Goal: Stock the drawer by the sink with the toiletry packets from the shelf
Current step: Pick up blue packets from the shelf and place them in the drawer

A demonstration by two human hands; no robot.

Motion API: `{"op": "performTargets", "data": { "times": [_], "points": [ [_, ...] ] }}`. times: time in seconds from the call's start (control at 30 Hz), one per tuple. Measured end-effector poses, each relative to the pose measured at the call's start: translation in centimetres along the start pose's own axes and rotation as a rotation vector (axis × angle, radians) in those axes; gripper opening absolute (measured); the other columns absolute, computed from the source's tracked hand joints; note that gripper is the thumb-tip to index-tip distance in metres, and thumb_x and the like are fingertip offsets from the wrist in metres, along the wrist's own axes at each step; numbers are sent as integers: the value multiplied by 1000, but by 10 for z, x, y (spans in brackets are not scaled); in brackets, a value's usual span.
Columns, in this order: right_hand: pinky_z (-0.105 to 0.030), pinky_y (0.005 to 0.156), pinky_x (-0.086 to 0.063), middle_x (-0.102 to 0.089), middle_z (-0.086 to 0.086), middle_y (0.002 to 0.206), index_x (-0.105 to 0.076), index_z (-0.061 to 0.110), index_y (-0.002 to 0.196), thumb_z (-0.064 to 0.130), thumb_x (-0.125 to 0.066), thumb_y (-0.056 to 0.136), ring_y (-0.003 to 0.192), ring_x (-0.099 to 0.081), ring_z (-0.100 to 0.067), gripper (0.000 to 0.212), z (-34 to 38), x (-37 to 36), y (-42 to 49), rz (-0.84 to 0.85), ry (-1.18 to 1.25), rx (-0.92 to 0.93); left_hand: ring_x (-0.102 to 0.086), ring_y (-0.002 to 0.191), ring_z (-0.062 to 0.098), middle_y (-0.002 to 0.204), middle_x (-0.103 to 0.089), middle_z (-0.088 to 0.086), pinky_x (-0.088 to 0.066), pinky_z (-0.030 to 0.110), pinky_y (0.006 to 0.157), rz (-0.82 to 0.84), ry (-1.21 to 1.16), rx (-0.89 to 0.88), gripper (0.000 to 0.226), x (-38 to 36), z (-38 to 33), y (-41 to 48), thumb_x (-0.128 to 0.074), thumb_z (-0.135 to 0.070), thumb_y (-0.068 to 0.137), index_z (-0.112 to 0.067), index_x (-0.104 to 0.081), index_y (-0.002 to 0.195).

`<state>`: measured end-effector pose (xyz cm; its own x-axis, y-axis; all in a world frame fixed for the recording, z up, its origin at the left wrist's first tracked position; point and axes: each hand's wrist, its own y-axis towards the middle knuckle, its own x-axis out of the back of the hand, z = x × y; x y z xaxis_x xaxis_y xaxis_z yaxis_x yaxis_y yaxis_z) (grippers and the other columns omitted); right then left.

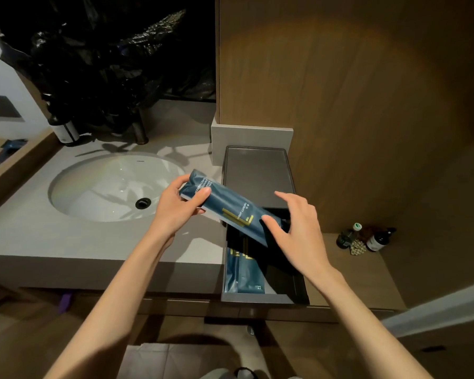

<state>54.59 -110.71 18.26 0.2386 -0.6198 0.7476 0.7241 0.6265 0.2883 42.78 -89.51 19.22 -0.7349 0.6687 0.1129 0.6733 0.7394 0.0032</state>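
A stack of dark blue toiletry packets with yellow print slants over the corner of the open drawer, right of the sink. My left hand grips the stack's upper left end. At its lower right end my right hand has the thumb on the packet and the other fingers spread above it. More blue packets lie flat in the drawer's left side. The drawer's right side is dark and partly hidden by my right hand.
A grey tray lies on the counter behind the drawer. A dark faucet and a pump bottle stand behind the basin under black plastic bags. Bottles stand on a low shelf at the right.
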Motion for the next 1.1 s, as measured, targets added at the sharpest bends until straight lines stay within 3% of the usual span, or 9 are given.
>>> {"op": "performTargets", "data": {
  "times": [0.2,0.4,0.53,0.63,0.73,0.83,0.9,0.97,1.1],
  "points": [
    [-22,73,-52,-71,8,84,-72,22,98,27,-65,89,80,-65,-7,13,16,-5,1,138,283,-150,-68,87,6,113,-63,0,-54,16,63,237,6,-29,48,-20,-11,-3,-70,-16,85,-23,-50,128],
    [-19,78,-47,-59,10,54,-71,13,87,22,-66,89,61,-56,1,10,2,-6,-9,206,454,-337,-70,86,4,98,-72,-4,-54,16,72,289,-3,-9,50,-42,3,-6,-66,-23,88,-28,-42,132],
    [-21,76,-48,-68,15,60,-74,17,89,19,-69,87,69,-65,2,6,-22,2,-22,190,523,-496,-61,99,8,109,-64,-6,-49,30,93,229,262,-36,54,-45,25,-14,-57,-32,93,-21,-38,142],
    [-12,66,-44,-62,20,52,-72,11,106,16,-71,86,62,-60,7,21,-43,2,-30,199,474,-594,-53,116,12,128,-57,-2,-44,34,102,233,582,-193,48,-44,47,-28,-57,-31,94,-19,-44,139],
    [-9,64,-45,-64,20,61,-69,8,113,14,-68,88,64,-58,6,26,-57,-5,-36,238,412,-662,-44,130,14,137,-53,-2,-35,32,110,355,798,-337,47,-51,68,-43,-56,-32,94,-20,-45,138],
    [-19,68,-50,-70,-2,98,-65,9,122,14,-62,91,77,-61,-8,32,-60,-18,-34,211,322,-682,-33,139,16,143,-47,-4,-22,40,118,465,962,-383,49,-61,82,-50,-54,-34,94,-23,-41,140],
    [-27,82,-54,-68,-7,116,-61,8,126,12,-59,92,92,-64,-14,34,-57,-27,-27,186,246,-665,-16,147,15,153,-34,-5,-3,47,119,539,1103,-371,55,-66,88,-50,-50,-39,95,-23,-34,145],
    [-33,104,-44,-65,-9,125,-60,8,128,11,-56,94,116,-60,-22,35,-53,-37,-19,167,177,-639,-2,149,15,159,-22,-6,9,55,115,601,1286,-400,60,-69,93,-47,-44,-48,95,-25,-27,149],
    [-30,106,-39,-62,-12,130,-56,5,132,6,-50,96,123,-57,-24,36,-46,-56,-6,137,128,-586,7,149,22,161,-14,-4,16,64,110,632,1478,-463,62,-70,95,-41,-38,-57,94,-34,-23,150]
  ]
}}
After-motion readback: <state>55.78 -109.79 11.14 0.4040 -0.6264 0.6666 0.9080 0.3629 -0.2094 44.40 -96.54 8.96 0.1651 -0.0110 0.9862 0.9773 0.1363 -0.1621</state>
